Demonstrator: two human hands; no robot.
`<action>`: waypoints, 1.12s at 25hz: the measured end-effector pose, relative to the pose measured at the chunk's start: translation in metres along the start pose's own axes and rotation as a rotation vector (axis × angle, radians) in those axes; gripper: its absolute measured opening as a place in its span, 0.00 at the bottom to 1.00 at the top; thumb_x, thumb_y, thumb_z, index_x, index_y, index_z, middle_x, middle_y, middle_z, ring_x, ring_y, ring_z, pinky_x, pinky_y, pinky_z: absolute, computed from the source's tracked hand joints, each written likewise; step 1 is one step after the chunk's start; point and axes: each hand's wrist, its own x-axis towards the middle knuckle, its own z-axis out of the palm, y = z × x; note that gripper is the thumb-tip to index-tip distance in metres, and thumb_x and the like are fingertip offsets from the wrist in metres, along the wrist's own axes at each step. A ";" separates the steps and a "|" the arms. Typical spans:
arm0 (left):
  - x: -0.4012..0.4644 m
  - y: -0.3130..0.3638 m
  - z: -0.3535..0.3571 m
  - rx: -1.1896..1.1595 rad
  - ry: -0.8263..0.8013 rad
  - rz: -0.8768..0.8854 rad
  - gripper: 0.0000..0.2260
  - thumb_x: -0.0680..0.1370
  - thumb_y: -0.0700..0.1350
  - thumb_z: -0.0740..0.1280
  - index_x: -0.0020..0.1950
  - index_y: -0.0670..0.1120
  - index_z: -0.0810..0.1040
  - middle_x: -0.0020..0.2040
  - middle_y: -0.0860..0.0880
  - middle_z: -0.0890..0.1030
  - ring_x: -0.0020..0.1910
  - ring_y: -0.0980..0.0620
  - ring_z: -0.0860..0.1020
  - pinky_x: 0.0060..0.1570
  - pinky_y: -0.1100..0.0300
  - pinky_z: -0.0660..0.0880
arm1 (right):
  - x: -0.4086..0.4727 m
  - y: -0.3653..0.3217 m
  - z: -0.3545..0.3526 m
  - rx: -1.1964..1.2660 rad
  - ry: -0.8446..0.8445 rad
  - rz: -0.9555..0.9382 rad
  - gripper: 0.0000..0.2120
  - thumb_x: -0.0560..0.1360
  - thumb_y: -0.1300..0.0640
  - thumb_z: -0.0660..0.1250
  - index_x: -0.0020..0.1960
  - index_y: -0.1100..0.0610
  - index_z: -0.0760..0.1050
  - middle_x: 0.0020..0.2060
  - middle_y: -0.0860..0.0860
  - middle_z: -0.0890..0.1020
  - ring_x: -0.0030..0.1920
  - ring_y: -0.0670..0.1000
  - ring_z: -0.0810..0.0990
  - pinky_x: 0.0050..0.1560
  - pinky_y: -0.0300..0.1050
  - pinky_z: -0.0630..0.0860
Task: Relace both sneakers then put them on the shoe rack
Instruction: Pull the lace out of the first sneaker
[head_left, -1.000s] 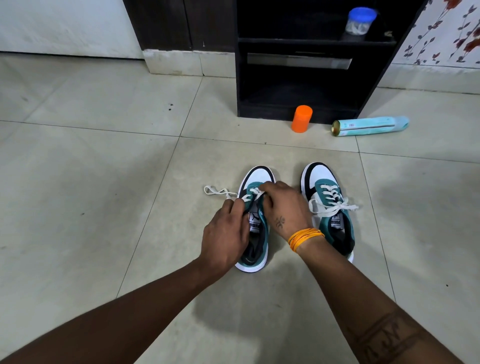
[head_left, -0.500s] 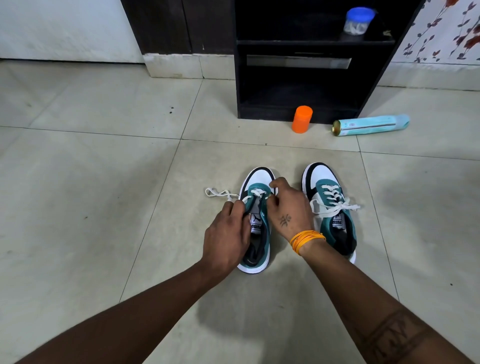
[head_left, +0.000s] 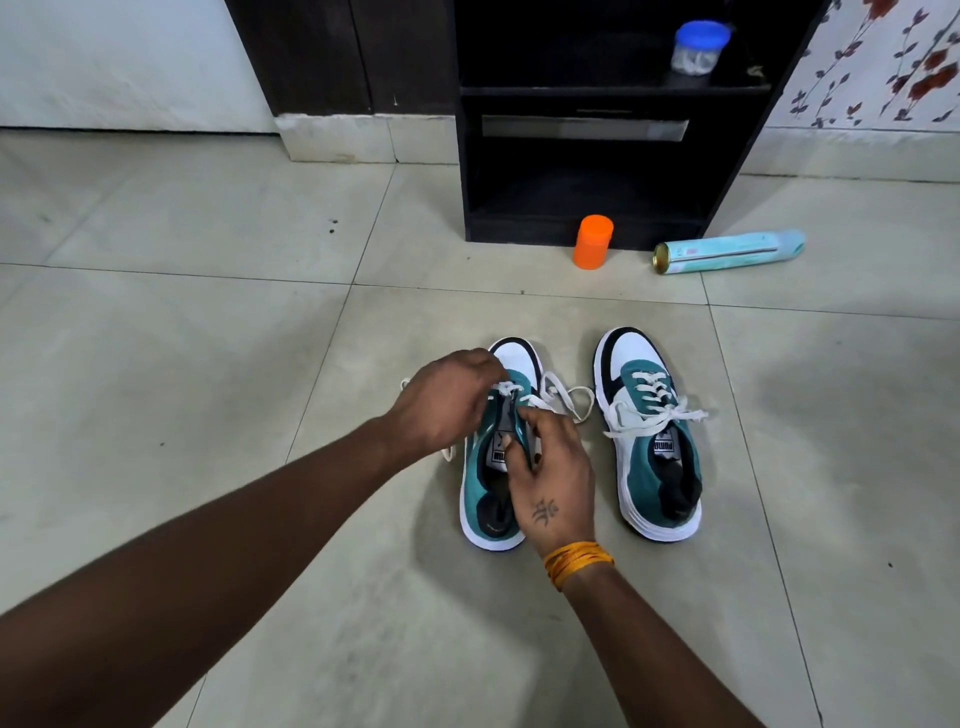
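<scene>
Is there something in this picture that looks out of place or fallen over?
Yes. A light blue spray can lies on its side on the floor right of the black rack, as if tipped over. An orange cap stands alone on the floor beside it, possibly the can's.

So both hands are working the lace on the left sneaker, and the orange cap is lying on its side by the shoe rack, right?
Not quite: the head view shows the orange cap standing upright by the shoe rack. Both hands, left hand and right hand, are on the left sneaker.
</scene>
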 end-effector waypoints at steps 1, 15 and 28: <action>0.006 -0.003 -0.002 0.017 -0.055 0.063 0.15 0.75 0.38 0.62 0.57 0.46 0.82 0.54 0.48 0.83 0.52 0.43 0.82 0.46 0.49 0.80 | -0.001 0.000 0.000 0.012 0.015 -0.006 0.15 0.76 0.56 0.68 0.63 0.54 0.78 0.56 0.51 0.80 0.57 0.55 0.80 0.56 0.47 0.75; 0.004 -0.006 -0.001 -0.674 0.020 -0.313 0.04 0.76 0.38 0.76 0.49 0.45 0.86 0.48 0.50 0.86 0.49 0.54 0.84 0.50 0.63 0.79 | -0.003 0.006 0.004 0.098 0.060 0.004 0.16 0.76 0.58 0.70 0.63 0.53 0.79 0.57 0.48 0.79 0.58 0.51 0.80 0.60 0.49 0.77; -0.010 0.031 0.020 -0.902 0.335 -0.664 0.08 0.79 0.50 0.75 0.44 0.46 0.86 0.45 0.53 0.87 0.48 0.59 0.84 0.54 0.56 0.80 | -0.004 0.008 0.003 0.098 0.059 0.001 0.16 0.76 0.58 0.70 0.64 0.52 0.79 0.58 0.47 0.79 0.60 0.50 0.80 0.61 0.49 0.77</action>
